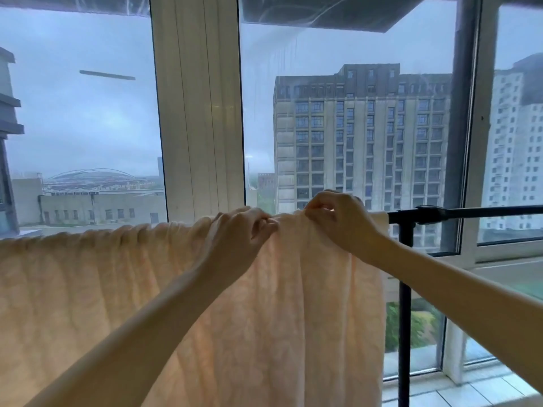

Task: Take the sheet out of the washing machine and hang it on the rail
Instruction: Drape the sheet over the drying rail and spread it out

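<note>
A pale peach sheet (117, 289) hangs draped over a black rail (470, 211), covering the rail from the left edge of view to about two thirds across. Its top fold is bunched in small gathers on the left. My left hand (241, 233) grips the top fold of the sheet at the rail. Right beside it, my right hand (338, 215) pinches the same fold with curled fingers. The two hands nearly touch. The washing machine is out of view.
The rail's bare right end runs on to the right, held by a black upright post (405, 304). Close behind stands a large window with a white frame post (199, 113) and a dark post (461, 113). A tiled sill (470, 386) lies low right.
</note>
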Demonstrator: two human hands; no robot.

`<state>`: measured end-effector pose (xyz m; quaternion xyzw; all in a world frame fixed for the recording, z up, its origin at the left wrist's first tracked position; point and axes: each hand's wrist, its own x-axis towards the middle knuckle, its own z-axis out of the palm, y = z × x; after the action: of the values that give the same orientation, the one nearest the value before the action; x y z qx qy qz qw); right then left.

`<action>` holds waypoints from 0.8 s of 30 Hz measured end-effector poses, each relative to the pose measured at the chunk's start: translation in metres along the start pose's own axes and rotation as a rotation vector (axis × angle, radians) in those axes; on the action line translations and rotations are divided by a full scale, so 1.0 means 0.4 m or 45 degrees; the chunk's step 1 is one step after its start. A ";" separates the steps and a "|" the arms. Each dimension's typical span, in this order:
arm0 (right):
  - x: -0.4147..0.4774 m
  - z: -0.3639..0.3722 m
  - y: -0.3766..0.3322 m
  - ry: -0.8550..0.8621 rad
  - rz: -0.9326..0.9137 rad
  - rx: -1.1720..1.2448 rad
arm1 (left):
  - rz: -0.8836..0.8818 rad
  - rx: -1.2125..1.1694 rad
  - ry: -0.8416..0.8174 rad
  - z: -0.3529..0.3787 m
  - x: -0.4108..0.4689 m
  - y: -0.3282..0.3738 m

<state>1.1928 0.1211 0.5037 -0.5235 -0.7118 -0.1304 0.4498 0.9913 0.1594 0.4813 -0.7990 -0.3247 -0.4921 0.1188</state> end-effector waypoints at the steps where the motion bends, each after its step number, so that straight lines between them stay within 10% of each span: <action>1: 0.003 0.003 0.002 0.011 -0.004 0.010 | -0.008 -0.014 0.010 0.000 0.002 0.000; 13: 0.078 -0.217 0.169 0.227 0.059 0.053 | -0.204 0.048 0.243 0.035 0.086 0.105; 24: -0.024 -0.281 0.393 -0.189 -0.186 -0.105 | -0.380 0.330 0.152 0.122 0.106 0.142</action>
<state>1.3855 0.1070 0.5142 -0.4964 -0.7734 -0.1530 0.3634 1.0750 0.1579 0.5015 -0.6894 -0.4924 -0.5048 0.1653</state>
